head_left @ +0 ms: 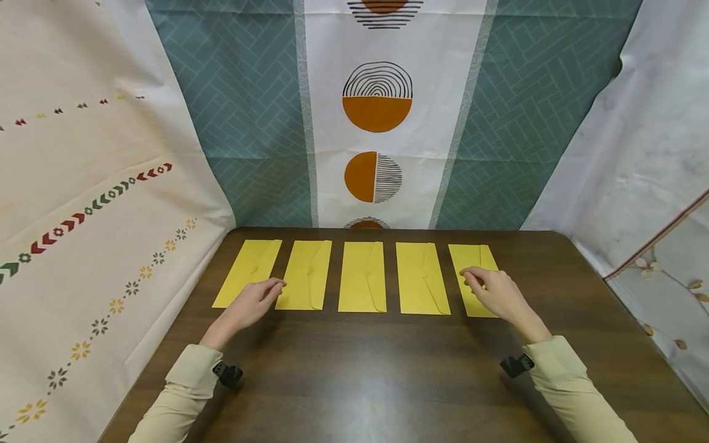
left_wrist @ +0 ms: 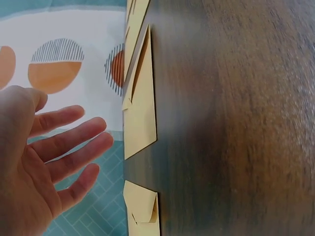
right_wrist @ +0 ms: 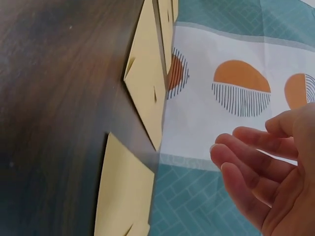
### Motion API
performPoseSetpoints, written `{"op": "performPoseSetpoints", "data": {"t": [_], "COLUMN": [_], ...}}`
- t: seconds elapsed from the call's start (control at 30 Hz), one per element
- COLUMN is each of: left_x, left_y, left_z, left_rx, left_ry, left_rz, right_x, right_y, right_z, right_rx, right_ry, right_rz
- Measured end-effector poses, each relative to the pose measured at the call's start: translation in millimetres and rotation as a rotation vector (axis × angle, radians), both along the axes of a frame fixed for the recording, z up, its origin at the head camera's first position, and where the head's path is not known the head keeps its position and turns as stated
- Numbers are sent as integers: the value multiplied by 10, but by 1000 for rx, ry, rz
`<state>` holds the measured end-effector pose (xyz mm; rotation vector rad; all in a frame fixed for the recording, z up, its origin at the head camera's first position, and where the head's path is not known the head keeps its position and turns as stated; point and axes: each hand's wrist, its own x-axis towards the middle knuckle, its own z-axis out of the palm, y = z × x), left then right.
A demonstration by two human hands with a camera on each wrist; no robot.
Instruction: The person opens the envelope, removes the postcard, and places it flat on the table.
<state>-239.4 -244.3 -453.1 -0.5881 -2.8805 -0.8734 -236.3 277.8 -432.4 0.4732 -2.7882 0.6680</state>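
Several yellow envelopes lie flat in a row, flaps facing up. My left hand hovers by the leftmost envelope and the one beside it, its fingers relaxed and holding nothing. The middle envelope lies between the hands, with another envelope just right of it. Over the rightmost envelope is my right hand, partly covering it. In the right wrist view its loosely bent fingers hold nothing. The left wrist view shows spread fingers apart from an envelope.
The envelopes lie near the far edge of a dark brown wooden table. Behind it hangs a teal and white patterned cloth. Patterned white cloths stand at the left and right. A black wrist camera sits at each cuff.
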Motion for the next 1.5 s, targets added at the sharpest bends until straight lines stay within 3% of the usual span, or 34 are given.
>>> {"op": "performPoseSetpoints", "data": {"t": [0.2,0.43,0.93,1.1,1.37,1.5], "left_x": [-12,-27,-17,-24,-24,-41], "left_y": [-36,-72,-145,-165,-240,-267], "left_z": [-33,-54,-33,-38,-23,-6], "left_rx": [15,41,116,144,166,170], "left_ry": [8,-2,-41,-56,-94,-97], "left_rz": [37,80,122,142,174,198], "right_x": [-28,-77,-126,-149,-199,-210], "right_y": [-54,-133,-349,-425,-561,-623], "right_z": [12,73,157,190,229,277], "right_rx": [2,-79,-151,-213,-381,-441], "right_ry": [-29,-122,-157,-173,-318,-350], "right_rz": [4,49,109,138,160,155]}}
